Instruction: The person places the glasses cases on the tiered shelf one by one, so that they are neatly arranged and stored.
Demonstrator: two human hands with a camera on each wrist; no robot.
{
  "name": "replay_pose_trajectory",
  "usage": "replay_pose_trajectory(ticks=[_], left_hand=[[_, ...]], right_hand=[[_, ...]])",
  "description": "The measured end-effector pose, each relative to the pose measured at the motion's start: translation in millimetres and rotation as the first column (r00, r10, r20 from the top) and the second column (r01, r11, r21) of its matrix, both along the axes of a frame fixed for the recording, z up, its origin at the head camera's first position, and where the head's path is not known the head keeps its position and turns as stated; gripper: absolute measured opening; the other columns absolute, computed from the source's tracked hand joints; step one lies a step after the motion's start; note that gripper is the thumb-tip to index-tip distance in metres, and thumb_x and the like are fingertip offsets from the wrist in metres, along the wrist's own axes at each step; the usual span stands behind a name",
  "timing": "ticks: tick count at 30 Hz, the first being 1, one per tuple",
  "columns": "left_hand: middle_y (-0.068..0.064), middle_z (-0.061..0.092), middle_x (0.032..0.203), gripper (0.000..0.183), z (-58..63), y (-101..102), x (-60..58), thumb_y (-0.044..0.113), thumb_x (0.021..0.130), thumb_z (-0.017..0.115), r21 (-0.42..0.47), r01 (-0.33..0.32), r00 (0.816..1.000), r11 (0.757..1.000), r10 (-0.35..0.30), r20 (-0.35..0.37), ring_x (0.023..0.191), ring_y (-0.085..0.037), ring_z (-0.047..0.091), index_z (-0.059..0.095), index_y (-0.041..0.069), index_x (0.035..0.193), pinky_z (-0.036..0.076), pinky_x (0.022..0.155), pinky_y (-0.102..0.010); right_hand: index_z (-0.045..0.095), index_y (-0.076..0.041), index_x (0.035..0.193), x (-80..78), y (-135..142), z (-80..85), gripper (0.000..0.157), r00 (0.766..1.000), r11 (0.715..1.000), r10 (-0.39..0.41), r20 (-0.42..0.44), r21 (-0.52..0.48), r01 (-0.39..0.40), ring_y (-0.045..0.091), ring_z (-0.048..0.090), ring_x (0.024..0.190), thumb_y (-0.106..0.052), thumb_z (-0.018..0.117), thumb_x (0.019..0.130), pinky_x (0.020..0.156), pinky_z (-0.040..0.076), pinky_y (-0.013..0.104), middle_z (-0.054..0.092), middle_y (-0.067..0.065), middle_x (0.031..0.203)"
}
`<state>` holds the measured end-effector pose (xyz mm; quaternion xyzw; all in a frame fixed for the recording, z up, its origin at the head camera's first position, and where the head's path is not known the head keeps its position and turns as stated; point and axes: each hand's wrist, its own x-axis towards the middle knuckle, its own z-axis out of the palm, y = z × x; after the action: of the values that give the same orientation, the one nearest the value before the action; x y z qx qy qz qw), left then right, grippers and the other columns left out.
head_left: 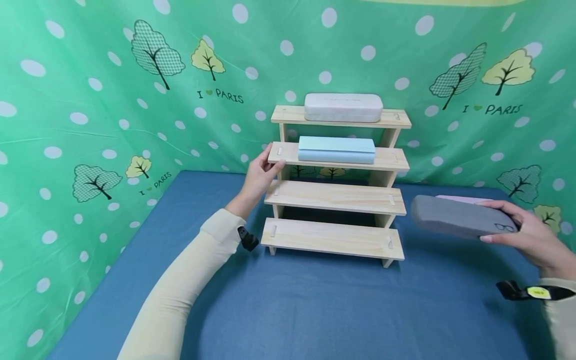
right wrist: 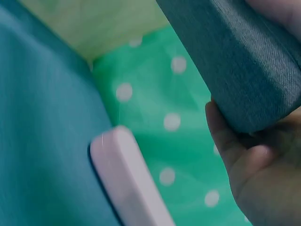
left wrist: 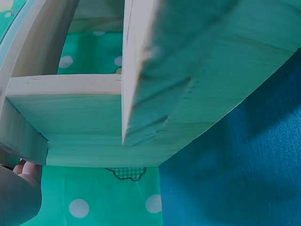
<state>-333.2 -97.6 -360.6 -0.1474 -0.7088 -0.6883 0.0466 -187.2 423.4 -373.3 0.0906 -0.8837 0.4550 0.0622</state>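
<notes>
My left hand (head_left: 260, 176) grips the left end of a stepped wooden display shelf (head_left: 330, 237) at its second board from the top, thumb on the upper face. In the left wrist view only part of that hand (left wrist: 23, 193) shows beside the wood. To the right of the shelf, my right hand (head_left: 528, 230) holds a grey glasses case (head_left: 459, 217) by its right end, above the table. A light blue case (head_left: 336, 150) lies on the second board from the top, and a white glasses case (head_left: 343, 107) on the top board.
A pink case (right wrist: 129, 176) lies on the blue table (head_left: 315, 305), mostly hidden behind the grey case in the head view. The two lower boards bear nothing. Green dotted cloth (head_left: 315, 45) hangs close behind the shelf and along the left side.
</notes>
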Motion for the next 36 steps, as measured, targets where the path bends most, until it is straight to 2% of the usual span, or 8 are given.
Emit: replay_pose_trajectory(ticks=[6,10,16,22,27,30,36], left_hand=[[-0.012,0.036,0.149,0.070,-1.9,0,-1.8,0.015,0.094,0.060,0.000,-0.002,1.000,1.000,0.002,-0.023,0.129,-0.022,0.045,0.020,0.005,0.150,0.044,0.100,-0.028],[-0.011,0.035,0.149,0.070,-0.9,0,-0.8,0.016,0.094,0.060,-0.004,-0.005,1.000,1.000,0.005,-0.017,0.129,-0.022,0.044,0.020,0.006,0.150,0.044,0.100,-0.029],[-0.011,0.034,0.150,0.070,1.1,0,0.7,0.016,0.094,0.060,0.000,-0.004,1.000,1.000,0.004,0.001,0.130,-0.021,0.043,0.020,0.007,0.150,0.042,0.101,-0.029],[-0.015,0.033,0.150,0.067,14.6,2,12.7,0.011,0.095,0.057,-0.013,0.007,1.000,1.000,-0.006,0.010,0.131,-0.024,0.041,0.019,0.004,0.150,0.041,0.102,-0.031],[-0.016,0.032,0.150,0.065,22.7,2,20.6,0.009,0.095,0.055,-0.028,0.004,1.000,1.000,-0.004,0.012,0.132,-0.025,0.041,0.020,0.004,0.149,0.041,0.102,-0.031],[-0.016,0.031,0.150,0.066,20.6,2,18.4,0.009,0.095,0.056,-0.021,0.007,1.000,1.000,-0.006,0.014,0.132,-0.025,0.040,0.019,0.004,0.149,0.041,0.103,-0.031],[-0.012,0.032,0.151,0.069,3.6,-1,2.1,0.013,0.094,0.059,0.003,0.008,1.000,1.000,-0.008,-0.010,0.131,-0.022,0.042,0.020,0.005,0.150,0.041,0.102,-0.029]], right_hand=[[0.050,-0.011,0.133,1.3,-29,15.9,0.067,0.999,0.999,0.037,-0.017,-0.016,-0.037,0.002,0.053,0.091,0.015,0.069,0.074,0.068,0.047,0.013,0.051,-0.016,0.118],[0.049,-0.010,0.134,3.2,-53,27.8,0.066,0.998,0.998,0.059,0.018,-0.007,-0.059,0.005,0.052,0.094,0.010,0.071,0.075,0.070,0.045,0.015,0.051,-0.013,0.122],[0.052,-0.011,0.131,2.0,-91,40.9,0.062,0.997,0.999,0.040,0.071,-0.018,-0.039,0.012,0.049,0.093,0.002,0.075,0.075,0.070,0.043,0.020,0.052,-0.007,0.117],[0.052,-0.013,0.129,-3.2,-125,44.1,0.057,0.993,0.987,0.098,0.059,-0.134,-0.089,0.012,0.051,0.095,0.001,0.073,0.078,0.073,0.047,0.017,0.052,-0.006,0.118],[0.051,-0.011,0.130,-8.7,-151,47.6,0.057,0.993,0.983,0.106,0.061,-0.160,-0.095,0.016,0.049,0.100,-0.004,0.075,0.079,0.076,0.046,0.017,0.050,-0.001,0.121],[0.050,-0.010,0.131,-12.5,-162,50.2,0.060,0.992,0.984,0.105,0.075,-0.153,-0.092,0.019,0.047,0.102,-0.008,0.077,0.078,0.077,0.046,0.019,0.048,0.003,0.125],[0.052,-0.014,0.131,-25.6,-178,55.4,0.064,0.986,0.986,0.094,0.140,-0.152,-0.072,0.020,0.045,0.103,-0.011,0.080,0.075,0.077,0.045,0.025,0.048,0.003,0.125]])
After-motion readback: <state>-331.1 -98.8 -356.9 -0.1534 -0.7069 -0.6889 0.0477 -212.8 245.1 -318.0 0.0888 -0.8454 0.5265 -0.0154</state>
